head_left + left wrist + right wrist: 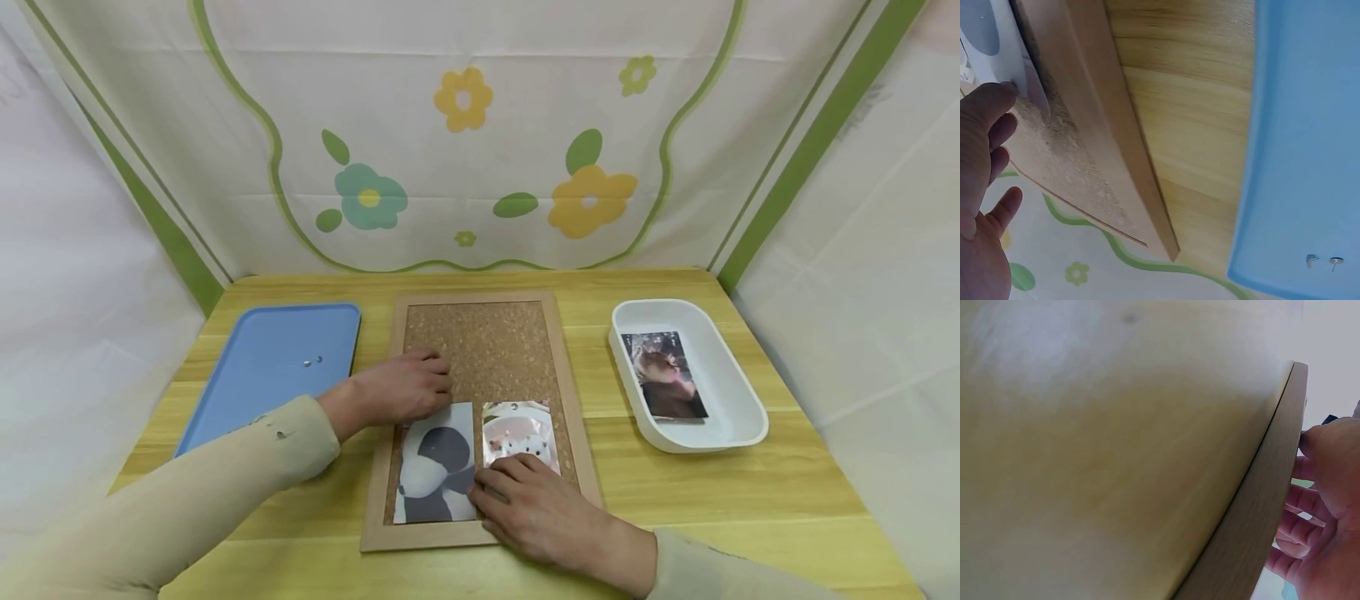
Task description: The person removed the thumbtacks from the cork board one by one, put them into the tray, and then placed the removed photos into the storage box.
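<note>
A photo of a dark-and-white shape (437,467) lies on the lower left of a wood-framed cork board (502,342). My left hand (405,387) is at its top edge. The left wrist view shows the thumb pressing there, by a small dark spot, with the other fingers apart; the photo's edge lifts beside it. My right hand (536,508) rests palm down over the board's lower frame, fingertips at that photo's right edge. It covers the lower part of a second photo (517,433), which has a pin (514,407) at its top.
Left of the board lies a blue tray (285,333) with two loose pins (312,362) on it. On the right, a white plastic bin (731,408) holds a dark photo (663,375). A flowered cloth (465,167) hangs behind the wooden table (637,492).
</note>
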